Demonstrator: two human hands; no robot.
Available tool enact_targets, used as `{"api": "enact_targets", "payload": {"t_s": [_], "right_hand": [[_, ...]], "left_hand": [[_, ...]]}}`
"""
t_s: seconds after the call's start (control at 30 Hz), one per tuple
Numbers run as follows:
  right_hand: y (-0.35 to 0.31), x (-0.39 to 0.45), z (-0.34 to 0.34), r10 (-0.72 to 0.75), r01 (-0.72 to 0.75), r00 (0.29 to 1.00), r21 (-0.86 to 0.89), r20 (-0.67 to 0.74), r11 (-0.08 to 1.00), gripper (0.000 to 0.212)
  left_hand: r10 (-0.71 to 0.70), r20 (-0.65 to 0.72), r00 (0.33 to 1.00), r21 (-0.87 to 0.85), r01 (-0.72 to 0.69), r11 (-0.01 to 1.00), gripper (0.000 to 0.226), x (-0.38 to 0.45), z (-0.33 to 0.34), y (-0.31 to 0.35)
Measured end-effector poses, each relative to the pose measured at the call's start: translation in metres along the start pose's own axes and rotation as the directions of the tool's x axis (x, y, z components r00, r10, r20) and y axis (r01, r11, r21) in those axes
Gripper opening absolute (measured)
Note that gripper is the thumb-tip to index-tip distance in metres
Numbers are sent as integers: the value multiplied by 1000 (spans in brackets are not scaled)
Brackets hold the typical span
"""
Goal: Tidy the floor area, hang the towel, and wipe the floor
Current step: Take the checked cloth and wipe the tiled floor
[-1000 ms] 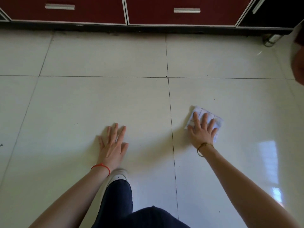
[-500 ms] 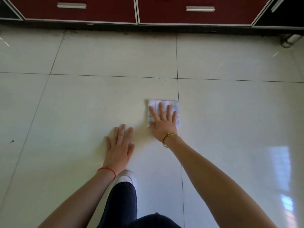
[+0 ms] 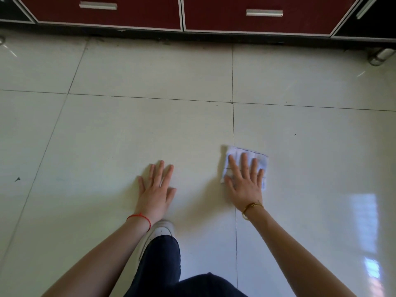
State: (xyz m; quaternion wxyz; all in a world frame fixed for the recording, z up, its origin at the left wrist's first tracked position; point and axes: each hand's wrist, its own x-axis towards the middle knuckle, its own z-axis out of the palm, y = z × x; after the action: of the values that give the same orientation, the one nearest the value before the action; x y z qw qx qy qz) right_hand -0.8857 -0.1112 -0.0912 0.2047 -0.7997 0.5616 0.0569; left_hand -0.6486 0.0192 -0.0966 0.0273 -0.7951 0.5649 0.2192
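A small folded white cloth (image 3: 261, 161) with thin dark lines lies flat on the glossy cream tiled floor (image 3: 132, 129), just right of a vertical grout line. My right hand (image 3: 244, 181), with a gold bracelet at the wrist, presses flat on the cloth with fingers spread, covering most of it. My left hand (image 3: 156, 187), with a red string at the wrist, rests palm-down on the bare tile to the left, fingers apart, holding nothing. No towel for hanging is in view.
Dark red cabinet drawers (image 3: 107, 16) with metal handles run along the far edge above a dark toe-kick. A metal cabinet leg (image 3: 379, 56) stands at the far right. My white shoe (image 3: 159, 232) and dark trouser leg (image 3: 160, 266) sit just behind my left hand.
My right hand slid the cloth left across the grout line, then back to the right, where it now lies. My left hand stayed planted on the tile.
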Motion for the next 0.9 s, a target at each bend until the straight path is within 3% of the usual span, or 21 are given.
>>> {"api": "enact_targets", "payload": {"t_s": [0.27,0.5,0.7,0.9], "right_hand": [[-8,55,-23,219,-220,976,64,20,973,62],[-77,56,-2,6,-8,998,28,70,1000,63],[-118,30,19,-123,109,985,117,124,987,59],[-133,0,26,-215,173,960,221,179,960,68]], "left_hand": [[-6,-19,1000,3,6,1000,66,-1,5,0],[-21,-40,999,13,21,1000,65,-1,7,1],[-33,-91,995,-147,19,989,67,-5,3,1],[-91,-197,976,-283,33,959,53,-10,-4,5]]}}
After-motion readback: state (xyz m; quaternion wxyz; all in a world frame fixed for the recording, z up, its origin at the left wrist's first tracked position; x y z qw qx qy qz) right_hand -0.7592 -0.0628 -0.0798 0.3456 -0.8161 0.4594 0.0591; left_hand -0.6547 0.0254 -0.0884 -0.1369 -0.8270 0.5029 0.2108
